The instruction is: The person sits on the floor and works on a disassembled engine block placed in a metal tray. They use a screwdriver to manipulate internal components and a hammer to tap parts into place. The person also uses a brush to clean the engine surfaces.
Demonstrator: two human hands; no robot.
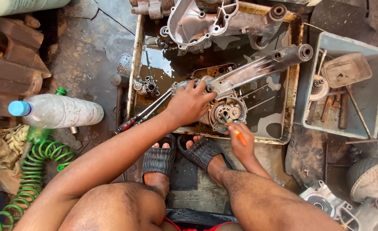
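Two hands over oily tray [136,64], stained concrete floor [90,51]: left hand [189,102] grips engine casing [240,77]; right hand [240,139] grips orange-handled tool [239,136].

I see a repair workshop: an oily metal tray [136,64] of engine casings [197,19] beyond my hands, and a tool bin [371,100] to their right.

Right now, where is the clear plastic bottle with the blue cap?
The clear plastic bottle with the blue cap lies on its side at the left of the head view, just above the green coiled hose and left of the rusty metal tray.
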